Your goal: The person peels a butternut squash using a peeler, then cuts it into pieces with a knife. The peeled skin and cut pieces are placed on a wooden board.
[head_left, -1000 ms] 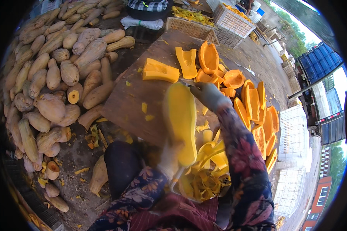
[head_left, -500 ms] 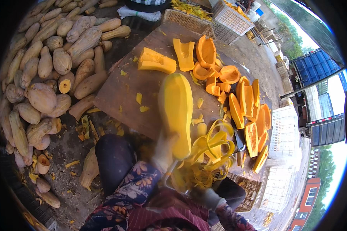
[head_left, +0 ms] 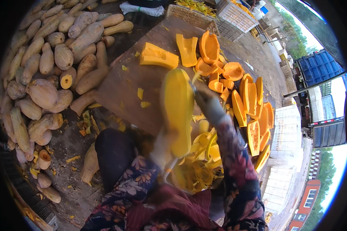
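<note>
My left hand (head_left: 160, 151), blurred by motion, grips the lower end of a long, peeled yellow squash (head_left: 175, 107), held upright in the middle of the view above a bent metal bar. My right hand (head_left: 207, 104), gloved and also blurred, is closed on a small peeler at the squash's upper right side, with a thin strip of peel rising there. Loose curled peels (head_left: 200, 163) fill the area below and to the right of the squash. Cut orange squash pieces (head_left: 209, 48) lie on the brown board (head_left: 115, 100) beyond my hands.
Whole squashes (head_left: 46, 100) are piled along the left, with some scraps on the ground. Plastic crates (head_left: 235, 19) stand behind the board, with white crates (head_left: 285, 134) at the right. A blue truck (head_left: 320, 65) and a red building (head_left: 308, 198) are farther right. My dark knee (head_left: 112, 154) is beside the board.
My right hand has swung from low by the peels, half a second ago, back up to the squash's upper side. The squash has shifted slightly.
</note>
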A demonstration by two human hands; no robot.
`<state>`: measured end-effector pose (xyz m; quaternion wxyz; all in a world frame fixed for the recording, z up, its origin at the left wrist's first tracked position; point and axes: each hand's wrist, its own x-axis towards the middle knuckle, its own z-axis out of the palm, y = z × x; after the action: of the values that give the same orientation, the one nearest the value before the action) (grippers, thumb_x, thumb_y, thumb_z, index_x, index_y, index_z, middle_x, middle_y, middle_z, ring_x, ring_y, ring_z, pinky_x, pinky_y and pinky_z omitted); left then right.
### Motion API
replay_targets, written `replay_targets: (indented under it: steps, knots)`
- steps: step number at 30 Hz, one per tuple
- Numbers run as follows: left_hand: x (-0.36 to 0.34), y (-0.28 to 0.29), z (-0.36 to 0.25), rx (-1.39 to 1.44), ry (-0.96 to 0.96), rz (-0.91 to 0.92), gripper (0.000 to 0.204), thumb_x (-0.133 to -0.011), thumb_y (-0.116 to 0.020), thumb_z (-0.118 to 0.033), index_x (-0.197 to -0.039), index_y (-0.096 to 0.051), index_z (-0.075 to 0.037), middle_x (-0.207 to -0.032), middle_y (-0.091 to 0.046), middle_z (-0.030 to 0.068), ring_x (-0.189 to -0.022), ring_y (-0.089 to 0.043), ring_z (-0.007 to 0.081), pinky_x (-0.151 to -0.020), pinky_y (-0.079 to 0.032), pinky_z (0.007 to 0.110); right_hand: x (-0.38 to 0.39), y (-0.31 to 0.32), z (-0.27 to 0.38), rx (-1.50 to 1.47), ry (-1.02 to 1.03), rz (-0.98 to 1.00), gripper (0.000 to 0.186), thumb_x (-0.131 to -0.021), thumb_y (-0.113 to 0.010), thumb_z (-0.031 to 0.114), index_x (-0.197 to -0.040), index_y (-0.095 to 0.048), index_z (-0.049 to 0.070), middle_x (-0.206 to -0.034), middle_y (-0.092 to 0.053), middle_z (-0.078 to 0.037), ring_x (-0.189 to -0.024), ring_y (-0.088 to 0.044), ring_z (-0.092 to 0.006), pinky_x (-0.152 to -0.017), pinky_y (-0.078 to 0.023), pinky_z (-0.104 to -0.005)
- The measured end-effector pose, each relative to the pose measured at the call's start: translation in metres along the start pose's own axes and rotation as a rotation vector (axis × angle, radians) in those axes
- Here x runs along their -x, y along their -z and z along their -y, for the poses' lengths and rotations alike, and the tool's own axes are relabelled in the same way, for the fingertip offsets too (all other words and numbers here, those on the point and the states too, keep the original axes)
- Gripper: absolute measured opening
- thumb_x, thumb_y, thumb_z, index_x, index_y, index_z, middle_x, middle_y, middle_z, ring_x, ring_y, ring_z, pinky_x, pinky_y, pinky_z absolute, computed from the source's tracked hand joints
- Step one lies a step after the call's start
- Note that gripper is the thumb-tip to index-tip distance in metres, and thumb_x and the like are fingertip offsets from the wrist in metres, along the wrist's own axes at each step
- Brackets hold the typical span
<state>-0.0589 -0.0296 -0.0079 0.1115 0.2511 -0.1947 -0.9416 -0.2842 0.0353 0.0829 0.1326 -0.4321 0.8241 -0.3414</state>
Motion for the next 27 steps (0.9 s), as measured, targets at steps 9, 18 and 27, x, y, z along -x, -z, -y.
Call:
replay_targets:
  steps: [9, 18, 27]
  knots:
    - [0.005, -0.024, -0.003, 0.008, -0.138, -0.057, 0.054, -0.095, -0.066, -0.01, -0.146, -0.05, -0.007, -0.12, -0.063, 0.0063, -0.107, -0.063, 0.0178, -0.094, -0.053, 0.033, 0.282, -0.021, 0.064, -0.047, -0.264, 0.301, 0.035, -0.1, -0.064, 0.016, -0.132, -0.066, 0.003, -0.112, -0.071, -0.02, -0.101, -0.072, -0.034, -0.085, -0.058, -0.0391]
    - [-0.005, -0.014, 0.002, -0.063, -0.166, 0.0, 0.08, -0.094, -0.074, -0.01, -0.163, -0.033, -0.014, -0.14, -0.058, 0.0115, -0.12, -0.062, 0.026, -0.1, -0.056, 0.039, -0.078, 0.014, 0.049, 0.435, -0.146, 0.083, 0.042, -0.105, -0.056, 0.03, -0.136, -0.06, 0.001, -0.106, -0.071, -0.03, -0.103, -0.07, -0.0438, -0.085, -0.055, -0.0478]
    - [0.009, -0.032, -0.004, 0.066, -0.117, -0.038, 0.062, -0.097, -0.066, -0.015, -0.155, -0.043, -0.007, -0.128, -0.059, 0.0063, -0.111, -0.059, 0.0178, -0.097, -0.05, 0.033, 0.198, -0.018, 0.065, 0.384, -0.033, 0.181, 0.042, -0.104, -0.059, 0.022, -0.142, -0.053, 0.006, -0.09, -0.069, -0.02, -0.072, -0.069, -0.0391, -0.059, -0.053, -0.0495]
